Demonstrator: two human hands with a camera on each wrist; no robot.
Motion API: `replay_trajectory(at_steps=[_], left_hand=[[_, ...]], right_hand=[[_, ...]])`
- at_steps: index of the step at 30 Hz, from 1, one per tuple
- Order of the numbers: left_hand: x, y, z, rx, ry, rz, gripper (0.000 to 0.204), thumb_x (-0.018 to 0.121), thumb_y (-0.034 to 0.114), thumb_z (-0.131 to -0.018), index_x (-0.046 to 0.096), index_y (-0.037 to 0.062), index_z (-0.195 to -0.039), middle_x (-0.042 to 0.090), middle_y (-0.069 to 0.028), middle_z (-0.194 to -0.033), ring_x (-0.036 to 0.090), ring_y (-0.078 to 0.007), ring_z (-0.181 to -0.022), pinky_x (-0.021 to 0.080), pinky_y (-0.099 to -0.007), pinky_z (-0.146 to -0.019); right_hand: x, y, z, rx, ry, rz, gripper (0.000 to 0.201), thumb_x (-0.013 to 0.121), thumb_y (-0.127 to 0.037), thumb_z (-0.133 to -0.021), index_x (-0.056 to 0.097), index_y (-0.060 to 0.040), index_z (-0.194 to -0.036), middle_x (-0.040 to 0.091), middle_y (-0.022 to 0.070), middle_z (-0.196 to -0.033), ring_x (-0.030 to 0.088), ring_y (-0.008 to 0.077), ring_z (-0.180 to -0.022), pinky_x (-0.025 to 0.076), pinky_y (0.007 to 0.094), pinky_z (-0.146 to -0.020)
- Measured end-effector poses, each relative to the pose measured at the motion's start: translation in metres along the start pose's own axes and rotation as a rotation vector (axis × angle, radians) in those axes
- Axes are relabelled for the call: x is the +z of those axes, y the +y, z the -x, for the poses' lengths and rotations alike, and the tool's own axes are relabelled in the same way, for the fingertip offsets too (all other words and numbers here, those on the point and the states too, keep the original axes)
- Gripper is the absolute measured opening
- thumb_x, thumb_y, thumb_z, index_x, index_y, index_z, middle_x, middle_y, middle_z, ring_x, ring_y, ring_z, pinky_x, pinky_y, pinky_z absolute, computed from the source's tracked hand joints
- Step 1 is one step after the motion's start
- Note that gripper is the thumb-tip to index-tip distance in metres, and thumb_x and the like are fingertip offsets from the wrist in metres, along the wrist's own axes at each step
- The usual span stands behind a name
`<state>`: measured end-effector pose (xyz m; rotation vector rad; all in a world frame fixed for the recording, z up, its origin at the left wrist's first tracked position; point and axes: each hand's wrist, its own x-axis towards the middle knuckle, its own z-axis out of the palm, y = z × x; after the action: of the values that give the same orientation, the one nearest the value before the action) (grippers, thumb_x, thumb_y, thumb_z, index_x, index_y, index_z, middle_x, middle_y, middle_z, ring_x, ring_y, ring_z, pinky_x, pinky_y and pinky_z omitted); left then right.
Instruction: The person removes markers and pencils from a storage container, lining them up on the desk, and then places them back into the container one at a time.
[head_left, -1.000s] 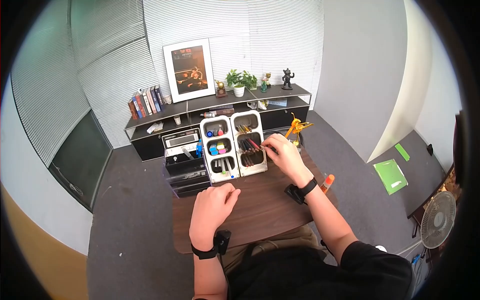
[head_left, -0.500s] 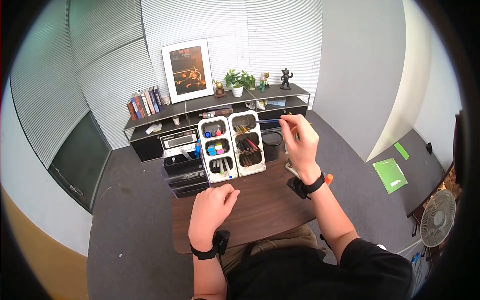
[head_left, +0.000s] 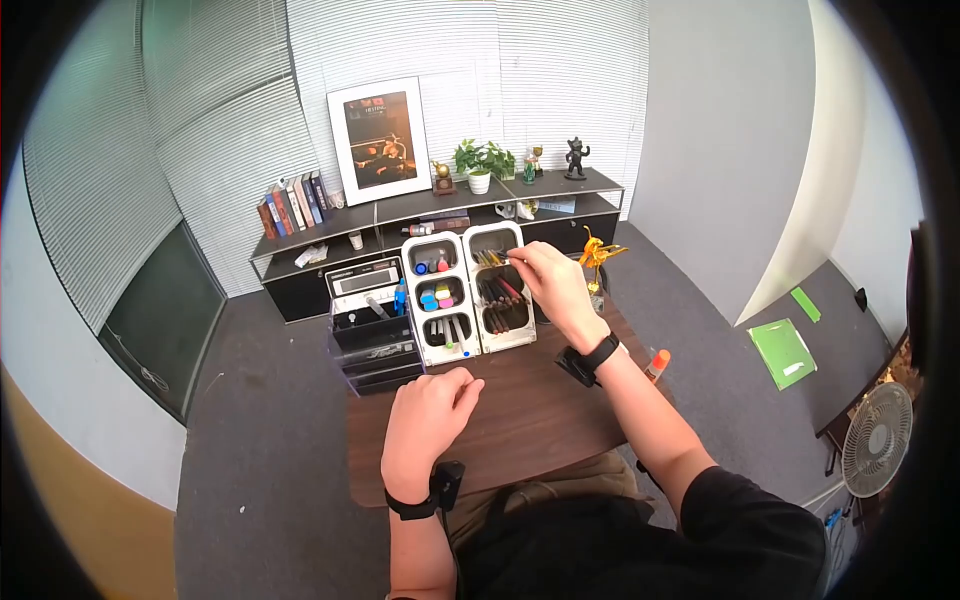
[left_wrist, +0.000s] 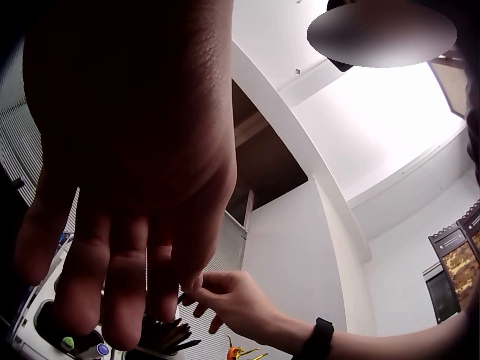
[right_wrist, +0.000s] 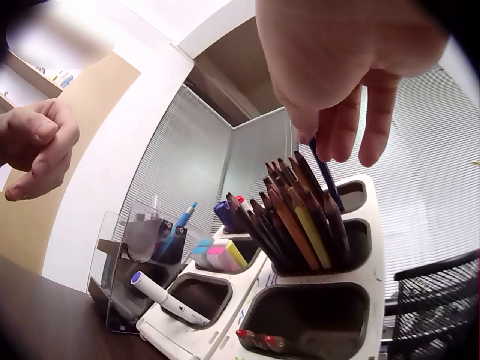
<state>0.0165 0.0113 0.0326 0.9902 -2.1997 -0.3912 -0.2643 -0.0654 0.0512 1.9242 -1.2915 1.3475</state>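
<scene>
My right hand (head_left: 556, 290) pinches a slim dark blue pencil (right_wrist: 328, 178) between thumb and fingers, at the top compartment of the right column in a white desk organizer (right_wrist: 377, 277). The pencil slants down, its lower end reaching into that compartment. Just below, a bundle of coloured pencils (right_wrist: 304, 225) stands in the middle compartment. Several red-tipped pencils (right_wrist: 261, 340) lie in the bottom one. Over the near left part of the table, my left hand (head_left: 428, 420) holds nothing, its fingers loosely bent.
The organizer's left column holds highlighters (right_wrist: 225, 256) and white markers (right_wrist: 171, 300). A clear-sided drawer box (head_left: 372, 345) stands to its left on the brown table (head_left: 520, 420). An orange-capped glue stick (head_left: 657, 364) stands at the table's right, and a black mesh bin (right_wrist: 435, 307) beyond the organizer.
My right hand rose from the middle compartment, drew the dark blue pencil out to the right, then brought it back left to the top compartment. The left hand stayed in place.
</scene>
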Motion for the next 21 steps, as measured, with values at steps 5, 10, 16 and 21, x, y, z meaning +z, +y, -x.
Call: replay_trajectory(at_steps=[5, 10, 16, 21], left_hand=[[-0.001, 0.002, 0.0, -0.008, -0.009, -0.011, 0.03, 0.074, 0.027, -0.104, 0.072, 0.0039, -0.085, 0.071, -0.0174, -0.07, 0.072, -0.0402, -0.068, 0.056, -0.0484, -0.062], [0.0, 0.002, 0.0, -0.007, -0.01, -0.012, 0.03, 0.074, 0.027, -0.104, 0.072, 0.0039, -0.085, 0.071, -0.0169, -0.07, 0.072, -0.0398, -0.068, 0.056, -0.0481, -0.062], [0.004, -0.001, -0.002, -0.001, -0.02, -0.006, 0.03, 0.074, 0.028, -0.104, 0.073, 0.0041, -0.085, 0.072, -0.0169, -0.07, 0.072, -0.0396, -0.068, 0.055, -0.0477, -0.062], [0.003, 0.0, -0.001, -0.016, -0.042, -0.012, 0.031, 0.074, 0.029, -0.104, 0.073, 0.0045, -0.085, 0.071, -0.0166, -0.07, 0.072, -0.039, -0.067, 0.055, -0.0473, -0.062]], right_hand=[[0.002, 0.004, 0.006, 0.048, -0.109, 0.008, 0.017, 0.073, -0.01, -0.1, 0.077, -0.0077, -0.117, 0.076, 0.0093, -0.104, 0.074, 0.0336, -0.092, 0.062, 0.0454, -0.077], [-0.009, 0.003, 0.012, 0.089, -0.099, -0.008, 0.022, 0.07, -0.008, -0.101, 0.076, -0.0073, -0.123, 0.075, 0.0101, -0.107, 0.074, 0.0332, -0.099, 0.061, 0.0447, -0.08], [-0.007, 0.009, 0.017, 0.24, -0.13, -0.131, 0.025, 0.069, -0.009, -0.102, 0.076, -0.0065, -0.126, 0.075, 0.0112, -0.107, 0.073, 0.0318, -0.103, 0.06, 0.0434, -0.088], [0.01, 0.013, 0.013, 0.278, -0.165, -0.213, 0.027, 0.07, -0.012, -0.103, 0.075, -0.0058, -0.128, 0.077, 0.0122, -0.11, 0.074, 0.0336, -0.106, 0.058, 0.0449, -0.091]])
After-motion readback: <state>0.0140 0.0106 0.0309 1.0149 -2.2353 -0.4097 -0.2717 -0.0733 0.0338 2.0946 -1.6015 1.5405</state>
